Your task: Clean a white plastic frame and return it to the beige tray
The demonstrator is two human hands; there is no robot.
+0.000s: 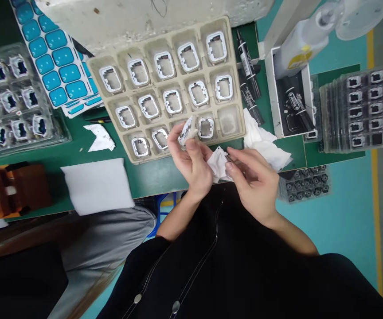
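My left hand [194,166] grips a white plastic frame [189,128] between thumb and fingers, tilted up over the tray's near edge. Close beside it, my right hand [254,177] pinches a crumpled white wipe [218,164], which hangs between the two hands and also touches the left palm. A thin, dark sliver shows at the right fingertips, too small to name. Beyond the hands lies a beige moulded tray [181,79] with similar white frames in its pockets, such as this frame [206,127]. One pocket at its near right corner [228,120] holds no frame.
Black markers [247,62] lie right of the tray, near a white box [274,97] with a bottle [301,44]. Another wipe [264,141] is at the right. Clear trays [341,115] stack far right. Blue sticker sheets [56,57] and a foam sheet [96,184] lie left, near another person's grey clothing [101,239].
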